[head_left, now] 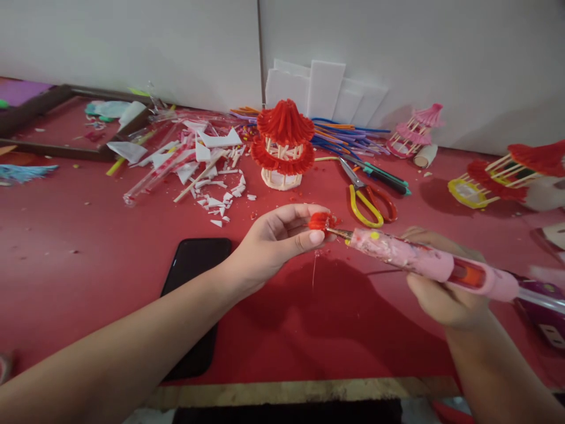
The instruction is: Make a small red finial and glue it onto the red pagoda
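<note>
My left hand pinches a small red fuzzy piece between thumb and fingers, held above the red table. My right hand grips a pink glue gun, its metal nozzle touching the red piece. A thin glue thread hangs below the piece. Behind them stands a red pipe-cleaner pavilion model on wooden sticks.
A black phone lies under my left forearm. Yellow-and-red scissors and coloured pipe cleaners lie at centre right. White foam scraps, a pink model, another red model and white foam sheets ring the back.
</note>
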Motion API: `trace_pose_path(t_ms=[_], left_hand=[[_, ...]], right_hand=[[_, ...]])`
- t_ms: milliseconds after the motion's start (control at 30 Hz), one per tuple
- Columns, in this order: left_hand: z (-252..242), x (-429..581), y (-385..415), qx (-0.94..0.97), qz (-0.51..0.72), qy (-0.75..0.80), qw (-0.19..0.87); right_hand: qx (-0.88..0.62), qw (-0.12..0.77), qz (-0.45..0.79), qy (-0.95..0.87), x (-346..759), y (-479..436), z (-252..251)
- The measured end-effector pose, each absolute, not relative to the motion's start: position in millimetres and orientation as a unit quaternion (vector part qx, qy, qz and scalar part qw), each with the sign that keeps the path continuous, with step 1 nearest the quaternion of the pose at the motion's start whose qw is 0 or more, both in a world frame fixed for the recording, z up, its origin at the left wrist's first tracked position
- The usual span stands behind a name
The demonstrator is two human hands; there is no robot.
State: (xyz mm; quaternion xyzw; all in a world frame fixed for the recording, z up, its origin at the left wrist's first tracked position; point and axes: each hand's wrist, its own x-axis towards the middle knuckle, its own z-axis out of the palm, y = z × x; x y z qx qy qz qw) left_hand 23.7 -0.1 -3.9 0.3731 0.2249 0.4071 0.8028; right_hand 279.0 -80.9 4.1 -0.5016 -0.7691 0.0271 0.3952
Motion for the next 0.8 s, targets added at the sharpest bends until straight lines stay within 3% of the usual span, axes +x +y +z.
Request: trace_pose_path(t_ms=[500, 800], left_hand=[[-2.3, 22.7, -1.1, 0.374, 0.393, 0.234, 0.807], [-2.4, 23.0, -1.5, 0.357, 0.4, 0.217, 0.815]], right_hand=[[-0.441, 0.413, -0.009, -0.797, 278.6, -76.4, 6.9], [-0.489, 0.409, 0.088, -0.765, 285.5, -78.7, 2.6]])
